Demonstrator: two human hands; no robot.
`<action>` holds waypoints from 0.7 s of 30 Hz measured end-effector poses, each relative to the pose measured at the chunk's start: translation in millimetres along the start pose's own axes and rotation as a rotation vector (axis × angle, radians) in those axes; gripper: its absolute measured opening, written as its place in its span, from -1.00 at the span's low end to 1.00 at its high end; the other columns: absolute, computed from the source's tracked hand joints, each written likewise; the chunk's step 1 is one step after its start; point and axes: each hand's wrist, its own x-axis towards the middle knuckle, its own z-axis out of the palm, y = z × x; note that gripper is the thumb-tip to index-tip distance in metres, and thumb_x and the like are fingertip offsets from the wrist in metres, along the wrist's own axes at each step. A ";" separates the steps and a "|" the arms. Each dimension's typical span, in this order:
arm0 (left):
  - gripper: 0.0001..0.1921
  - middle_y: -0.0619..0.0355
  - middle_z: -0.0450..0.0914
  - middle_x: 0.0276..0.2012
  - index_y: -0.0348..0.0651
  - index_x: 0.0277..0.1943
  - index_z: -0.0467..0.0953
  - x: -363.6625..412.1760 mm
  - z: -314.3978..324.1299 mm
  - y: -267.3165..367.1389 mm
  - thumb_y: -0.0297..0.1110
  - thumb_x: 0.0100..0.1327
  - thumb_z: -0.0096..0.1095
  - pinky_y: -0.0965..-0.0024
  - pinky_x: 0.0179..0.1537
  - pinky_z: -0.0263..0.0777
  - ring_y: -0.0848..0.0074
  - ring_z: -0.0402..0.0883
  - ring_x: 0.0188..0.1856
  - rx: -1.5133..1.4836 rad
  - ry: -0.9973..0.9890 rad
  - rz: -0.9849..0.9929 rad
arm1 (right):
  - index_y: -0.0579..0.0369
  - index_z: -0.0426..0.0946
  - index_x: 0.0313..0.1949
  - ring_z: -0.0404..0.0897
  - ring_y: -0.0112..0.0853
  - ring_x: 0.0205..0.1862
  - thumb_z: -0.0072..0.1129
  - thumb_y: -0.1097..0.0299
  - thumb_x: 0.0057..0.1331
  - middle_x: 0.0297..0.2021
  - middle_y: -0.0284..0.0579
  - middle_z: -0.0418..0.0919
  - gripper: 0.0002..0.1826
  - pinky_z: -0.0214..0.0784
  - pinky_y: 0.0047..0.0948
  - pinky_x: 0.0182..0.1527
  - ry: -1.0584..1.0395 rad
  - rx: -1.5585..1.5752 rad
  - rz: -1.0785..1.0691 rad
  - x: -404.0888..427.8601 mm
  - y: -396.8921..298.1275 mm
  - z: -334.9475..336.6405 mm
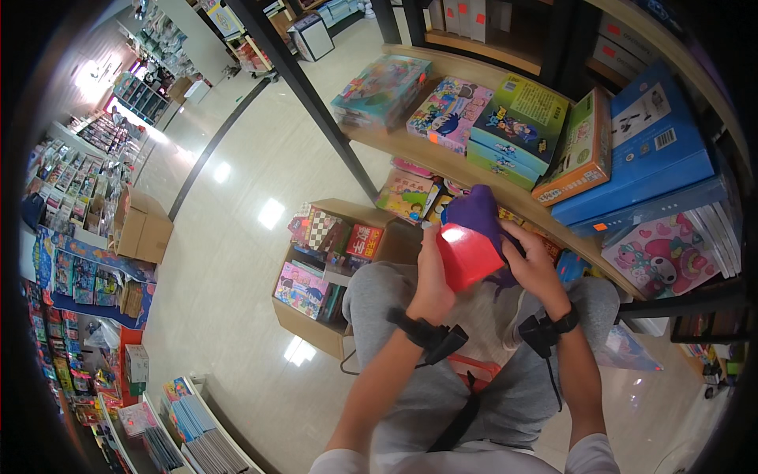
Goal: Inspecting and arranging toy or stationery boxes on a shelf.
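My left hand (pixel 435 278) grips the left side of a glossy red flat item (pixel 468 258), which may be a box or book. A purple cloth (pixel 474 210) lies over the item's upper part. My right hand (pixel 528 260) holds the cloth at the item's right edge, and some purple fabric hangs below. Both hands are above my knees, in front of the lower shelf. An open cardboard box (pixel 308 329) with several boxed games and books stands on the floor to the left of my knees.
A wooden shelf (pixel 391 145) at the upper right bears boxed toys, a blue box (pixel 639 172) and an orange-green box (pixel 577 148). Its black metal post (pixel 314 98) slants past the carton. Another cardboard box (pixel 142 228) stands at the left, near display racks. Low book racks (pixel 222 426) are at the lower left.
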 end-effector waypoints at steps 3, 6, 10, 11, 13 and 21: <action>-0.48 0.12 0.65 0.01 -0.13 0.16 0.49 3.9 2.6 6.2 0.12 0.44 -0.06 0.28 0.08 0.55 0.36 0.67 0.04 0.061 0.174 0.034 | 0.30 0.43 0.26 0.57 -0.46 -0.19 0.02 0.39 0.48 -0.16 -0.12 0.64 -0.59 0.41 -0.48 -0.07 -0.056 -0.013 0.140 -1.7 -0.8 -1.3; -0.50 0.11 0.65 0.03 -0.13 0.16 0.49 4.8 -2.4 8.0 0.11 0.45 -0.05 0.27 0.11 0.53 0.36 0.66 0.06 0.033 0.142 0.100 | 0.24 0.44 0.25 0.41 -0.59 -0.44 -0.05 0.33 0.52 -0.36 -0.26 0.55 -0.60 0.33 -0.51 -0.36 -0.137 0.052 0.246 -0.4 1.2 -0.3; -0.52 0.13 0.64 0.01 -0.12 0.14 0.47 3.2 -4.4 11.9 0.10 0.44 0.03 0.26 0.06 0.55 0.38 0.68 0.01 -0.113 0.072 0.144 | 0.19 0.44 0.24 0.43 -0.61 -0.42 -0.11 0.31 0.54 -0.35 -0.26 0.58 -0.62 0.33 -0.54 -0.35 -0.248 0.154 0.292 1.1 -0.4 -5.0; -0.52 0.13 0.64 0.01 -0.12 0.14 0.47 2.4 -3.9 11.8 0.10 0.44 0.03 0.26 0.06 0.55 0.38 0.68 0.01 -0.112 0.069 0.139 | 0.22 0.43 0.22 0.48 -0.55 -0.39 -0.07 0.31 0.52 -0.31 -0.22 0.59 -0.62 0.37 -0.49 -0.30 -0.245 0.167 0.318 0.4 -3.8 -4.4; -0.52 0.14 0.64 0.04 -0.09 0.16 0.46 0.2 0.2 10.9 0.11 0.46 -0.04 0.25 0.09 0.54 0.39 0.66 0.06 -0.166 0.019 0.195 | 0.24 0.43 0.20 0.53 -0.49 -0.35 -0.02 0.30 0.49 -0.28 -0.18 0.60 -0.62 0.41 -0.45 -0.25 -0.236 0.176 0.338 -1.8 1.2 4.8; -0.47 0.15 0.62 0.14 -0.09 0.22 0.46 -1.4 4.9 1.0 0.12 0.46 -0.11 0.21 0.25 0.39 0.34 0.59 0.16 -0.216 0.001 0.174 | 0.24 0.16 0.25 0.61 0.22 -0.14 0.19 0.42 0.29 -0.17 0.34 0.55 -0.41 0.47 -0.10 -0.12 0.150 -0.111 -0.113 -13.5 -10.3 42.2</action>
